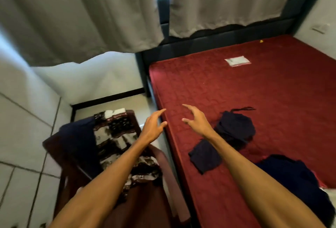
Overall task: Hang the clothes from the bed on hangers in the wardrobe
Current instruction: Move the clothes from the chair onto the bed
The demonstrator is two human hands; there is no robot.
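The dark bundle (236,127) on the bed (254,85) lies just right of the open, empty right hand (197,122); left hand (152,125), likewise empty, farther

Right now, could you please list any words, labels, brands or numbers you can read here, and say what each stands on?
No text here can be read.
White packet on the red mattress: any print is too blurred to read.
Wall plate at the right edge: too small to tell any marking.

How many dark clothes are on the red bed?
3: bundled navy garment mid-bed, small folded navy piece near the edge, large navy heap bottom right; more may be hidden.
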